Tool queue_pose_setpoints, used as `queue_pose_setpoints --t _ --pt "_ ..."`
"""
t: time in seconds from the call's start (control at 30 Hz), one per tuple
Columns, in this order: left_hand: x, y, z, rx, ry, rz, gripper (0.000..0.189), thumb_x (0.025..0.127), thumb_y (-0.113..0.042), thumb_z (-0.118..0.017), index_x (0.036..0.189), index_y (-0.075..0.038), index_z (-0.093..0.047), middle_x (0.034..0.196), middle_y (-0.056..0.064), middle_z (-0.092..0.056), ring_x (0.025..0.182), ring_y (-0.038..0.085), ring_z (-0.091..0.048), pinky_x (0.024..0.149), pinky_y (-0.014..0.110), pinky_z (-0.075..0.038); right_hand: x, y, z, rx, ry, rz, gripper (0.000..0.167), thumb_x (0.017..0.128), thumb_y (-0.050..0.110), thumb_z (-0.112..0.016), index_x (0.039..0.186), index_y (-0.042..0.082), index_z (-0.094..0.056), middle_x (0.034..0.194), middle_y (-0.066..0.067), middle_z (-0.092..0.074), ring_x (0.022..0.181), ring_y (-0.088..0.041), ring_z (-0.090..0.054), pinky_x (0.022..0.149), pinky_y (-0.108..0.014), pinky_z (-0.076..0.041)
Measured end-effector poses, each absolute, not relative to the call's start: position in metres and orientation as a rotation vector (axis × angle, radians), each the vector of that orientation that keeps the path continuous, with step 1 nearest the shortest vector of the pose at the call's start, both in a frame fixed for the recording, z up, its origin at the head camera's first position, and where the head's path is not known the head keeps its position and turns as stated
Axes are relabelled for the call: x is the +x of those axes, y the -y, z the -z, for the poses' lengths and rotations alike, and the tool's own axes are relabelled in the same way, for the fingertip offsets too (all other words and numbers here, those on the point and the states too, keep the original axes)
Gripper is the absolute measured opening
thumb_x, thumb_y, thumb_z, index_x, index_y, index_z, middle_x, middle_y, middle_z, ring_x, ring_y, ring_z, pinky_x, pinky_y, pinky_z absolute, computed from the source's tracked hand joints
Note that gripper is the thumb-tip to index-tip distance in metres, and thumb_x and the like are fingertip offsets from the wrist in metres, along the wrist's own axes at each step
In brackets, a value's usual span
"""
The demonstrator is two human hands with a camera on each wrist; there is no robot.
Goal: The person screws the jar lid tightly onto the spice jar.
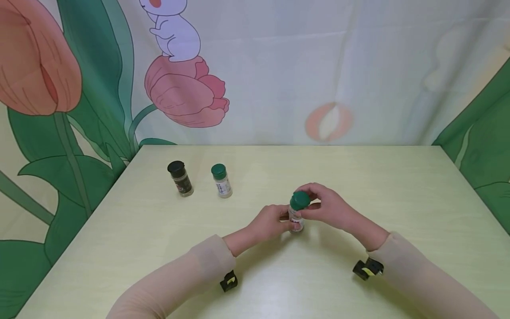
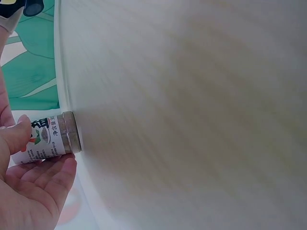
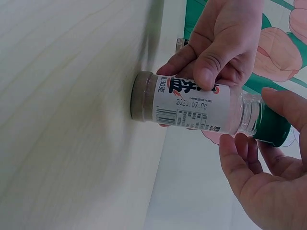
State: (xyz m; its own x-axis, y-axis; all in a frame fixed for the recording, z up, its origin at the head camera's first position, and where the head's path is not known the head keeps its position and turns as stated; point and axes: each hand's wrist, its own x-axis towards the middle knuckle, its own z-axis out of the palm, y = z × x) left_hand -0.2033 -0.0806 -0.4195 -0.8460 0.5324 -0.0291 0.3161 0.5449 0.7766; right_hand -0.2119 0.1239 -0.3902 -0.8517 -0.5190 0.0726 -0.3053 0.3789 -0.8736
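Observation:
A seasoning shaker (image 1: 295, 218) with a white printed label stands upright at the middle of the table, its base right at the tabletop. My left hand (image 1: 266, 225) holds its body from the left, thumb across the label (image 2: 45, 139). From the other side, my right hand (image 1: 332, 209) pinches the green cap (image 3: 273, 125) between thumb and fingers. Clear ridged neck shows between label and cap in the right wrist view. Brownish powder is visible near the shaker's base (image 3: 142, 96).
Farther back on the left stand a black-capped shaker (image 1: 183, 182) with a dark label and a second green-capped shaker (image 1: 223, 185). The pale table (image 1: 378, 177) ends at a printed curtain (image 1: 271, 88) behind it. A black wrist device (image 1: 368, 268) sits under the right sleeve.

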Motion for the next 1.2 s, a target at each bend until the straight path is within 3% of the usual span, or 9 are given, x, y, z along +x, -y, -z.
queue_pose_setpoints --t 0.27,0.53,0.9,1.2 --pt "-0.2028 0.0807 0.4178 0.686 -2.504 -1.193 0.02 0.097 -0.017 -0.071 0.112 -0.004 -0.072 0.126 0.014 -0.074 0.127 0.031 -0.067 0.111 0.046 -0.052 -0.2114 -0.1231 0.3885 -0.796 -2.443 1.401 0.039 0.09 0.001 -0.074 0.127 -0.004 -0.062 0.119 -0.021 -0.059 0.108 -0.027 -0.061 0.095 -0.03 -0.061" --pt "-0.2026 0.0808 0.4175 0.683 -2.516 -1.174 0.021 0.097 -0.018 -0.072 0.113 -0.005 -0.072 0.126 0.014 -0.075 0.126 0.029 -0.068 0.11 0.045 -0.053 -0.2117 -0.1216 0.3888 -0.804 -2.444 1.367 0.04 0.09 0.001 -0.074 0.128 -0.005 -0.062 0.123 -0.021 -0.059 0.107 -0.025 -0.059 0.093 -0.024 -0.058" --pt "-0.204 0.0796 0.4185 0.71 -2.523 -1.173 0.018 0.096 -0.017 -0.072 0.109 -0.004 -0.072 0.122 0.013 -0.076 0.125 0.029 -0.068 0.108 0.043 -0.054 -0.2117 -0.1231 0.3901 -0.81 -2.44 1.365 0.037 0.09 0.0 -0.074 0.125 -0.005 -0.064 0.119 -0.02 -0.059 0.103 -0.02 -0.059 0.094 -0.027 -0.06" --pt "-0.2034 0.0802 0.4171 0.711 -2.521 -1.158 0.019 0.096 -0.018 -0.072 0.11 -0.005 -0.072 0.124 0.013 -0.076 0.126 0.028 -0.068 0.11 0.042 -0.053 -0.2116 -0.1257 0.3938 -0.786 -2.433 1.37 0.041 0.091 0.005 -0.076 0.128 -0.004 -0.062 0.122 -0.019 -0.062 0.11 -0.025 -0.061 0.095 -0.027 -0.06"
